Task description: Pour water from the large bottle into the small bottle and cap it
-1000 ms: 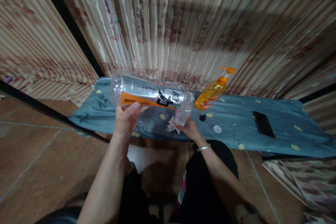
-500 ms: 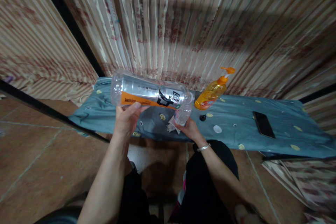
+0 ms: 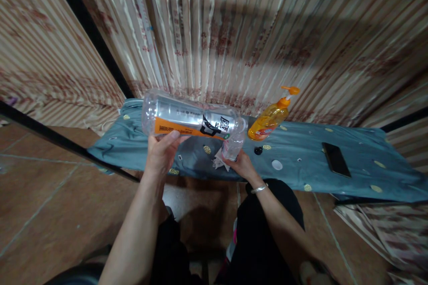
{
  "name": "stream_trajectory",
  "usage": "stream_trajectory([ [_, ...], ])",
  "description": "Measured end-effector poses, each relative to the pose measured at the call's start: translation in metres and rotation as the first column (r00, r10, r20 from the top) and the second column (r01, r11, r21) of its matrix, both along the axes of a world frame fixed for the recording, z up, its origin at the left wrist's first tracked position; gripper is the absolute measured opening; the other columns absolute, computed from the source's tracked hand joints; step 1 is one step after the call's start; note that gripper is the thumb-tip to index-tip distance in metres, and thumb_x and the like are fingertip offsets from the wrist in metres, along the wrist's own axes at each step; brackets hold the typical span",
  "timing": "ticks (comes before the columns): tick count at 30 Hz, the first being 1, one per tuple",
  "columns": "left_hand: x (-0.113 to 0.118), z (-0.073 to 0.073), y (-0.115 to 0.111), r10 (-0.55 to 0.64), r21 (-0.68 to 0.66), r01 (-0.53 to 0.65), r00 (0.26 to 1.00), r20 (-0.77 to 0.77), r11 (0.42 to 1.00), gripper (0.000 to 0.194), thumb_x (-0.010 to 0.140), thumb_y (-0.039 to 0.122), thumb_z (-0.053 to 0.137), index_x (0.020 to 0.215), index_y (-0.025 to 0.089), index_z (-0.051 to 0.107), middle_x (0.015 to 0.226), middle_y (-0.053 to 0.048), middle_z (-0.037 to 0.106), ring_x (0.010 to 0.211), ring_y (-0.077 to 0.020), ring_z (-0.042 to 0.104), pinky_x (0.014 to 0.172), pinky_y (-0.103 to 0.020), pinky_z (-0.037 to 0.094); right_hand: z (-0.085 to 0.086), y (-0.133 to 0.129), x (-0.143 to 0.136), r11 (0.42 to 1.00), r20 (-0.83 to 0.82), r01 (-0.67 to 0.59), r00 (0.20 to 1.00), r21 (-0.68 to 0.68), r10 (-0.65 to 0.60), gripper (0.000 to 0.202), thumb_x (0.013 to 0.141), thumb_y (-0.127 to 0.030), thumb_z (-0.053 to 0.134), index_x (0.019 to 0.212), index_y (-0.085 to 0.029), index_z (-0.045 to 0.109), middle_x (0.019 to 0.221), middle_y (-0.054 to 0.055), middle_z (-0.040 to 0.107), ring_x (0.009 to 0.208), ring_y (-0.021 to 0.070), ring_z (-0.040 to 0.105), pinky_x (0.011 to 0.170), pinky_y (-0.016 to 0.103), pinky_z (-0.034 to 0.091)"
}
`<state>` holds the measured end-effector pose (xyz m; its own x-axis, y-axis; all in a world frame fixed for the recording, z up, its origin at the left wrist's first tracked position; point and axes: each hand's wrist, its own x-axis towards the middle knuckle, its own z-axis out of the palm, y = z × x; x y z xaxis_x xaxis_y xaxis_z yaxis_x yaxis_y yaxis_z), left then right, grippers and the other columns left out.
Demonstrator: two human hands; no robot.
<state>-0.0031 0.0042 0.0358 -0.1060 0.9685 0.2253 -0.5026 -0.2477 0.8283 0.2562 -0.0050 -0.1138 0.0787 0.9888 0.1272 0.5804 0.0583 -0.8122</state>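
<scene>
A large clear plastic bottle [image 3: 190, 118] with a silver and orange label lies almost level in the air, its neck toward the right. My left hand [image 3: 162, 150] grips it from below near its base, thumb along the label. Under its mouth, a smaller clear plastic bottle [image 3: 234, 144] stands slightly tilted, and my right hand [image 3: 241, 164] is wrapped round its lower part. The two bottle mouths meet or overlap; I cannot tell whether they touch. Crumpled white tissue [image 3: 220, 160] lies beside the small bottle, partly hidden by it.
Behind my right hand stands an orange pump bottle [image 3: 269, 120]. A black cap [image 3: 258, 150] and a white round lid [image 3: 277, 164] lie on the blue-green cloth [image 3: 301, 142]. Farther right is a phone [image 3: 336, 159]. Dark metal poles [image 3: 90, 35] and a striped curtain [image 3: 234, 31] border the bench.
Almost nothing differs. Both hands keep hold of their bottles in nearly the same place, with only a very slight shift of the large bottle.
</scene>
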Motion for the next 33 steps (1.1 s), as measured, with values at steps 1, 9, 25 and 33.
stream_trajectory([
  [1, 0.0001, 0.0004, 0.0, 0.0, 0.001, 0.0, 1.0, 0.004, 1.0, 0.08, 0.052, 0.044, 0.096, 0.123, 0.021, 0.069, 0.102, -0.01, 0.08, 0.099, -0.036, 0.077, 0.085, -0.052, 0.065, -0.0001, -0.0001, 0.0, 1.0, 0.002, 0.0, 1.0, -0.003, 0.0, 0.062, 0.075, -0.033, 0.08, 0.131, -0.017, 0.06, 0.118, 0.013, 0.079, 0.105, 0.0342, 0.077, 0.09, 0.044, 0.061],
  [9, 0.001, 0.0021, -0.0005, -0.011, 0.018, 0.011, 1.0, -0.009, 1.0, 0.079, 0.054, 0.045, 0.094, 0.125, 0.022, 0.068, 0.102, -0.011, 0.08, 0.102, -0.0377, 0.076, 0.084, -0.053, 0.065, 0.0003, -0.0001, 0.0002, 1.0, 0.008, 0.008, 1.0, -0.003, -0.008, 0.059, 0.074, -0.029, 0.081, 0.129, -0.02, 0.062, 0.115, 0.011, 0.08, 0.103, 0.0339, 0.077, 0.09, 0.046, 0.062],
  [25, 0.0009, 0.0017, 0.0002, -0.012, 0.025, 0.013, 1.0, -0.014, 1.0, 0.079, 0.054, 0.046, 0.094, 0.125, 0.024, 0.068, 0.109, -0.011, 0.079, 0.103, -0.0363, 0.076, 0.083, -0.049, 0.066, 0.0028, -0.0004, -0.0006, 1.0, 0.019, 0.016, 1.0, -0.021, -0.016, 0.056, 0.074, -0.029, 0.082, 0.126, -0.019, 0.063, 0.114, 0.012, 0.08, 0.105, 0.0336, 0.077, 0.09, 0.043, 0.061],
  [33, 0.0002, 0.0021, -0.0007, -0.017, 0.033, 0.018, 1.0, -0.023, 0.999, 0.078, 0.055, 0.046, 0.094, 0.125, 0.023, 0.066, 0.104, -0.01, 0.079, 0.106, -0.0369, 0.075, 0.084, -0.049, 0.065, 0.0019, -0.0005, -0.0004, 0.999, 0.016, 0.016, 1.0, -0.027, -0.015, 0.059, 0.074, -0.031, 0.081, 0.128, -0.019, 0.061, 0.114, 0.012, 0.08, 0.104, 0.0344, 0.077, 0.089, 0.045, 0.061],
])
